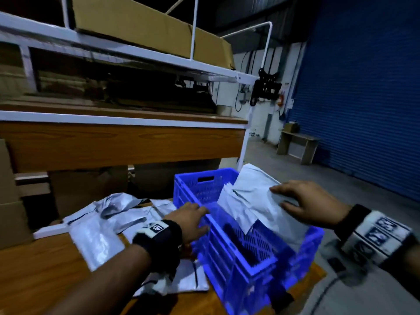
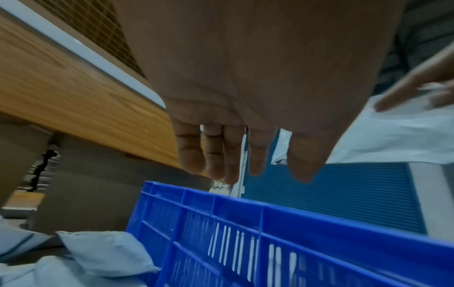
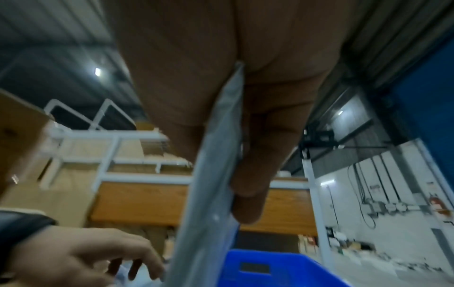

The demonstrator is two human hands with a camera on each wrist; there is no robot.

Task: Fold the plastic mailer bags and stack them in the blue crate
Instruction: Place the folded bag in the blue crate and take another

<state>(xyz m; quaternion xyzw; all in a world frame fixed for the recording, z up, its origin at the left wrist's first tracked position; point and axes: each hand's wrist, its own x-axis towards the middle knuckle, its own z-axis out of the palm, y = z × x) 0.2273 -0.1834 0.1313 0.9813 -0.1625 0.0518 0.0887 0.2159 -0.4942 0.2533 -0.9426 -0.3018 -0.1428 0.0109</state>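
folded mailer bag (image 1: 256,201) in right hand (image 1: 311,202), tilted over blue crate (image 1: 261,264)

**Blue, grey and brown**

The crate (image 1: 238,253) is bright blue, its walls patterned with rows of narrow slots and ribs. The mailers (image 1: 109,221) on the table are pale silver-grey, some with a thin dark line along an edge; the mailer (image 1: 256,201) in the crate is the same pale grey. The table (image 1: 45,276) is orange-brown with wood grain. The shelf frame (image 1: 127,53) is white, its panel (image 1: 127,144) orange-brown wood grain. The boxes (image 1: 145,26) are tan. The shutter (image 1: 368,87) is deep blue with fine horizontal ribs. The wristbands (image 1: 163,235) are black, bearing white tags with black square markings.
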